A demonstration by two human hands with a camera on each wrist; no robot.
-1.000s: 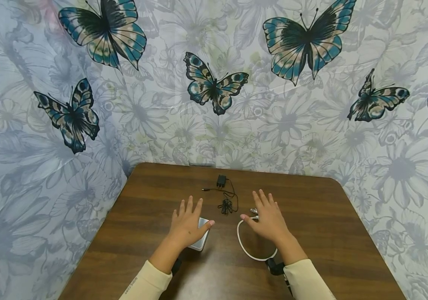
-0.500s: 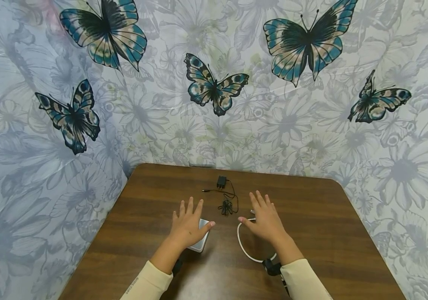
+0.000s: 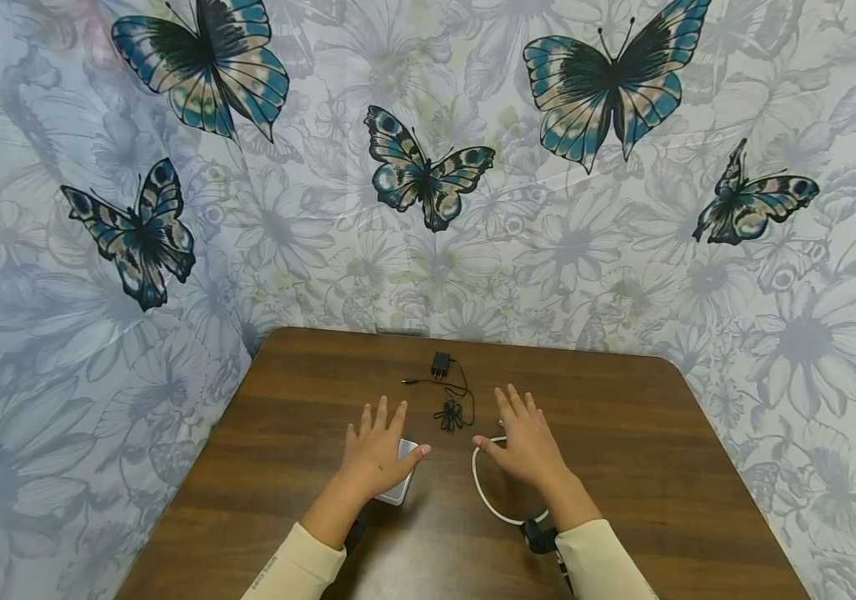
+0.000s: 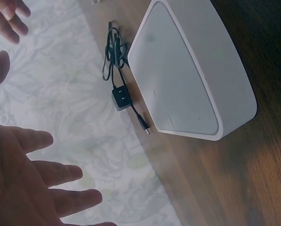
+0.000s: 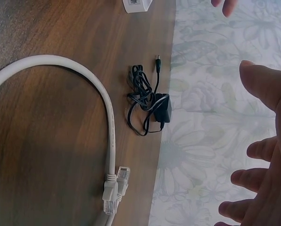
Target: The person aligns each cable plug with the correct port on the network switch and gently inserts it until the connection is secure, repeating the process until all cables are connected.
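My left hand [image 3: 373, 457] is spread palm down over a white router-like box [image 3: 399, 490], hiding most of it in the head view. The left wrist view shows the box's pale flat top [image 4: 173, 75] with the hand's fingers apart from it. My right hand [image 3: 533, 450], fingers straight, hovers over a looped white Ethernet cable [image 3: 482, 493]. In the right wrist view the cable's two clear-tipped plugs [image 5: 113, 190] lie side by side on the table, away from the fingers. Neither hand holds anything.
A black power adapter [image 3: 440, 363] with a bundled cord [image 3: 452, 414] lies toward the back, between and beyond the hands. The brown wooden table [image 3: 623, 417] ends at a wall covering [image 3: 578, 250] with butterflies and flowers. Dark wrist straps [image 3: 540, 537] sit by the cuffs.
My right hand has shifted slightly left, covering more of the cable's plug end in the head view. The left hand stays almost still, and the objects lie where they were.
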